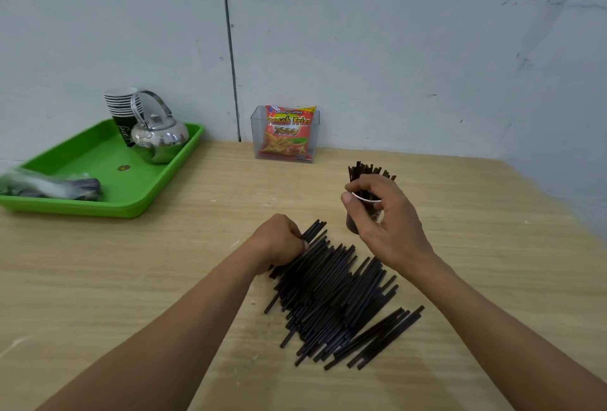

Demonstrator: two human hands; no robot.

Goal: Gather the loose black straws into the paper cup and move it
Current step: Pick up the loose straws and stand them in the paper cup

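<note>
A big pile of loose black straws lies on the wooden table in front of me. My left hand is closed around a small bunch of straws at the pile's far left end. A dark paper cup with a white rim stands upright just beyond the pile, with several black straws sticking up out of it. My right hand hovers in front of the cup, fingers curled around its rim and touching it, hiding most of its body.
A green tray at the back left holds a steel kettle, a stack of paper cups and a plastic bag. A clear box with a French fries snack pack stands by the wall.
</note>
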